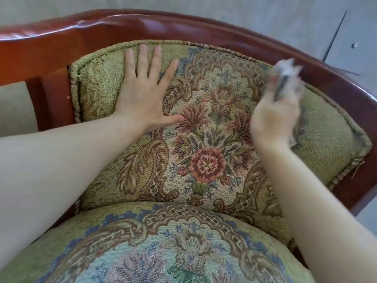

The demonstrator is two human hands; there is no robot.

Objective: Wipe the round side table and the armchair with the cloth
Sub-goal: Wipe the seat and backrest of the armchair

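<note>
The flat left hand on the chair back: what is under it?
The left hand lies spread on the armchair's green backrest cushion; the weave beneath the palm is hidden. The cloth is in the right hand, not under it.

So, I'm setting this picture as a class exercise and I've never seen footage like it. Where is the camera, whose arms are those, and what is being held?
There is no machine here. One wide-angle camera sits on a person's head and looks forward and down, so the two bare arms coming in from the bottom are the wearer's own.

Below them is an armchair with flowered green upholstery and a glossy red-brown wooden frame. The rounded cushion nearest the camera is the seat; the padded panel beyond it is the back.

The left hand lies flat and open on the back padding, fingers spread. The right hand is blurred, which suggests movement, and grips a bunched pale cloth near the right side of the back. The round side table is not in view.
</note>
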